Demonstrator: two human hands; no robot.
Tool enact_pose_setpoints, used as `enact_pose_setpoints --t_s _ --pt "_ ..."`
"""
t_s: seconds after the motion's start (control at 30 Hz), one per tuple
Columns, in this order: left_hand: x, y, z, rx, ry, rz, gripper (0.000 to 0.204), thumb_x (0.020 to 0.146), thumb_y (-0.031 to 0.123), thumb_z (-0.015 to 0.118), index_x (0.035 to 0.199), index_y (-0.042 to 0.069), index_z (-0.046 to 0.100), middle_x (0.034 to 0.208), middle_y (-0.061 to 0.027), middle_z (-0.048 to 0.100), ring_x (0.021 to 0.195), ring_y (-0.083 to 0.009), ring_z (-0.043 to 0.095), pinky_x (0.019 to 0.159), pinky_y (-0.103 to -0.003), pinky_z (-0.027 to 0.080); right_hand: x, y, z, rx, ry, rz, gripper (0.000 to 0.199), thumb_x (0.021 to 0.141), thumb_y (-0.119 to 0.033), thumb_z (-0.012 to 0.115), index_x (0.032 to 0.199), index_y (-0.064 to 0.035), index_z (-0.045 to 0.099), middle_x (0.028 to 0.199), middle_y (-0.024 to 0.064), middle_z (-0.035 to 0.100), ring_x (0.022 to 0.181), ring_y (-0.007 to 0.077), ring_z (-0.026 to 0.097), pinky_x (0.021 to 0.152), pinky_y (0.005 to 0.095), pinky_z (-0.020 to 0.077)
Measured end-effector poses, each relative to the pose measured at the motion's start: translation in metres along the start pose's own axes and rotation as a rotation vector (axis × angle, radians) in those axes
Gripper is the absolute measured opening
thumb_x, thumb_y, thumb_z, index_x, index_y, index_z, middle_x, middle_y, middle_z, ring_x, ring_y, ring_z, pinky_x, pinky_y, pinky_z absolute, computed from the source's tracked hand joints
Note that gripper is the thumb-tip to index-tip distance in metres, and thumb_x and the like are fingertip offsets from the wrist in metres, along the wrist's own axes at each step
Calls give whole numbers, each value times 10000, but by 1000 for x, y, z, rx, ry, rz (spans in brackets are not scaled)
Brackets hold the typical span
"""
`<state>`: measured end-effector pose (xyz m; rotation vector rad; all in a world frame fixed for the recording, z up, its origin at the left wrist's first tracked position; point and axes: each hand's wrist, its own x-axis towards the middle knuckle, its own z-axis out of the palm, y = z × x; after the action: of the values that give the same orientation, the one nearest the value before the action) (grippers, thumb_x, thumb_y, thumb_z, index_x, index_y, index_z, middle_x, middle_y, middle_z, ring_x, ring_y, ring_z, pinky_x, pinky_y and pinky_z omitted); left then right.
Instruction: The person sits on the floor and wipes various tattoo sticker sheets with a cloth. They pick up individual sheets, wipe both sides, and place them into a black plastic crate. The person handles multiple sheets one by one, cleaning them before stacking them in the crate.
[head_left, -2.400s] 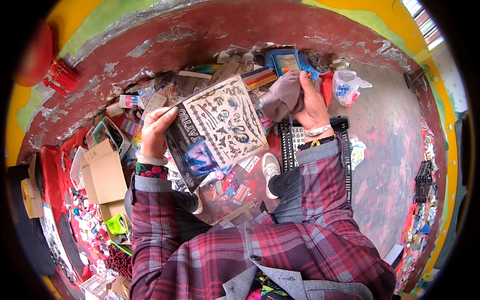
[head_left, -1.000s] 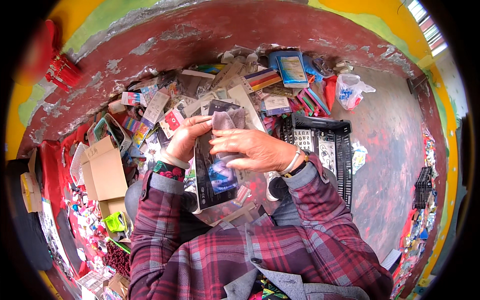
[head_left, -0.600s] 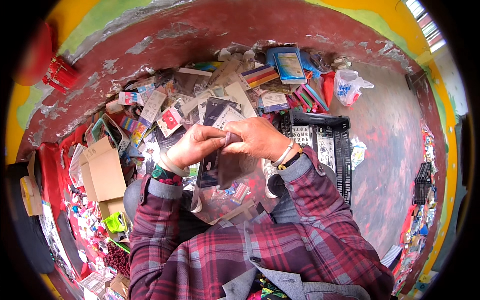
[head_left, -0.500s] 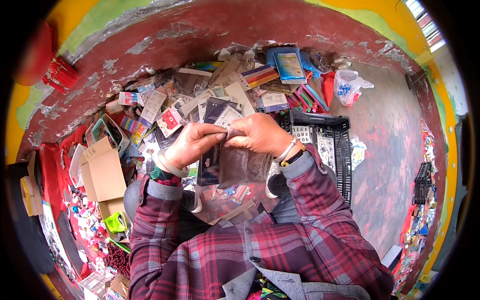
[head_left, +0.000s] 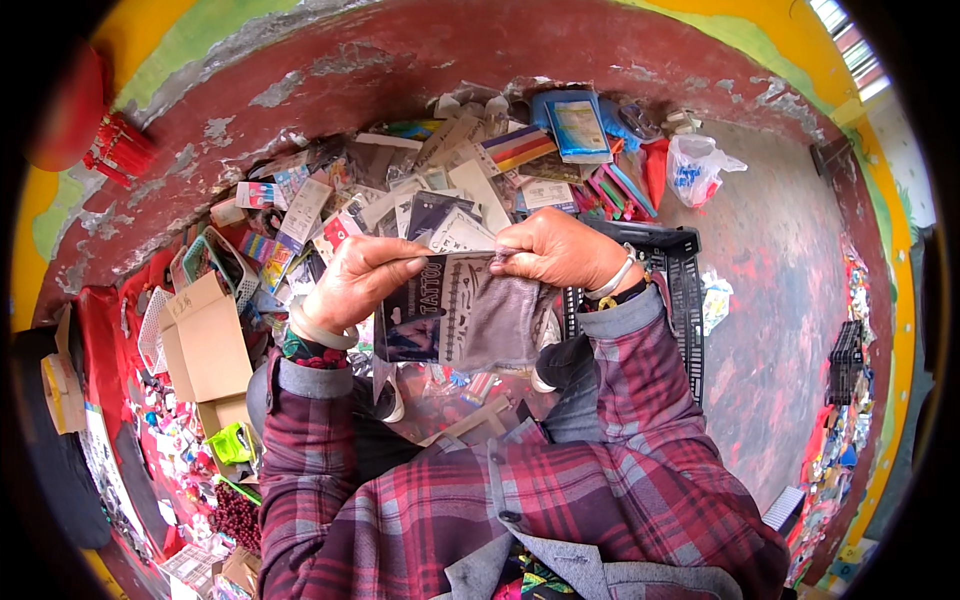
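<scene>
A flat clear plastic packet (head_left: 408, 315) hangs in front of me between both hands. It shows a dark printed card on its left and a greyish-brown patterned fabric sleeve (head_left: 505, 322) on its right. My left hand (head_left: 358, 285) pinches the top left edge, thumb against fingers. At the top right, my right hand (head_left: 568, 250) is closed on the edge by the fabric. Whether the fabric lies fully inside the plastic, I cannot tell. Just beyond the packet, a white printed sheet (head_left: 462, 232) rests on the heap.
A large heap of packaged goods (head_left: 370, 165) lies against the red wall. To my right stands a black plastic crate (head_left: 688, 320); farther right, a white plastic bag (head_left: 697, 170). An open cardboard box (head_left: 210, 335) and plastic baskets (head_left: 218, 262) are at my left.
My hands have moved apart, the left one leftward and the right one rightward. The packet is now spread between them, showing the dark card beside the fabric.
</scene>
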<state>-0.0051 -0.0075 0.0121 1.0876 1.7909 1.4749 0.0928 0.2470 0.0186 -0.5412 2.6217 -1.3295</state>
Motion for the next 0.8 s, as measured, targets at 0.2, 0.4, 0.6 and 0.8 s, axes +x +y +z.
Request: enact_pose_setpoints --t_s 0.2,0.4,0.6,0.8 --pt "-6 -4 -8 17 75 45 180 868 84 597 978 -47 651 855 -84 677 807 -101 600 736 -243 472 -7 6 -10 -3 -3 34 218 817 -201 626 751 -7 550 626 164 501 556 281 442 559 352 384" --pt "-9 -10 -11 -44 190 38 179 856 83 607 976 -39 662 863 -64 679 813 -107 603 749 -242 467 -8 4 -7 266 155 128 147 816 -133 654 842 -2 593 649 25 516 643 82 465 591 252 385" --pt "-13 -13 -17 -262 398 60 186 852 102 616 976 -25 672 871 -52 664 828 -97 582 779 -231 438 -14 14 -7 727 387 175 235 818 -91 680 1011 23 610 866 -28 592 777 40 513 707 196 421" --pt "-3 -24 -1 -235 428 58 197 863 96 609 1016 -17 664 925 -55 664 857 -109 585 801 -227 435 -1 6 8 888 416 156 328 829 -115 676 1108 24 572 907 -6 625 813 46 549 749 200 437"
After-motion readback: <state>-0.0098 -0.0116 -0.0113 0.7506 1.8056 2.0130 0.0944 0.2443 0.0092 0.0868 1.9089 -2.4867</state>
